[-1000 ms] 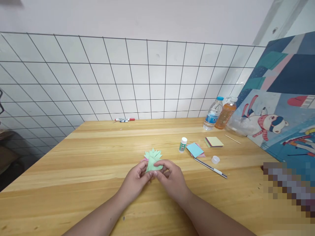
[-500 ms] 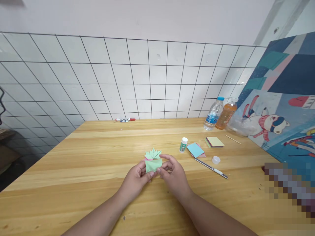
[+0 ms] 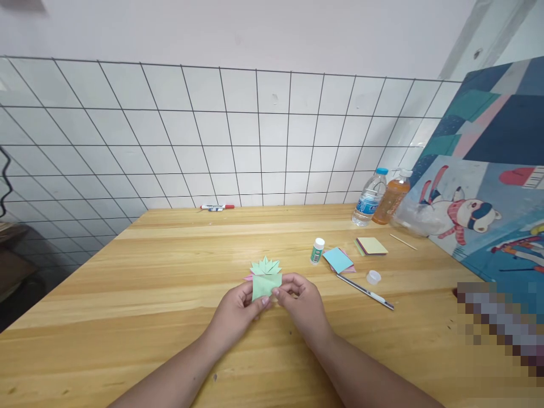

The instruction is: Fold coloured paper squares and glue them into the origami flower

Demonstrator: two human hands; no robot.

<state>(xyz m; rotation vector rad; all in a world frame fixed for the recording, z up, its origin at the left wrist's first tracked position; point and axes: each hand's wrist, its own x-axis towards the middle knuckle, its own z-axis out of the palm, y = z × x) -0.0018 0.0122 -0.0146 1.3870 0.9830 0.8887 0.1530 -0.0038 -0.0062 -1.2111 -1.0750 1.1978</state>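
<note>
A small square of light green paper (image 3: 266, 285) is held up between both hands, just above the table. My left hand (image 3: 238, 303) pinches its lower left part, thumb in front and fingers behind. On the right, my right hand (image 3: 302, 297) grips the lower right part the same way. Just beyond the sheet lies a folded green paper piece (image 3: 266, 266) with several points fanned out like petals. A bit of pink paper (image 3: 249, 277) shows at its left; the rest is hidden behind the green sheet and my fingers.
Right of my hands are a glue stick (image 3: 317, 251), blue and pink paper squares (image 3: 338, 259), a utility knife (image 3: 365, 292), a clear cap (image 3: 373, 277), a paper stack (image 3: 371, 246) and a thin stick (image 3: 403, 242). Two bottles (image 3: 370, 198) and markers (image 3: 217, 207) are near the wall.
My right index finger, raised at the sheet's upper right corner before, has come down behind the paper. The sheet now looks flatter and faces me more fully.
</note>
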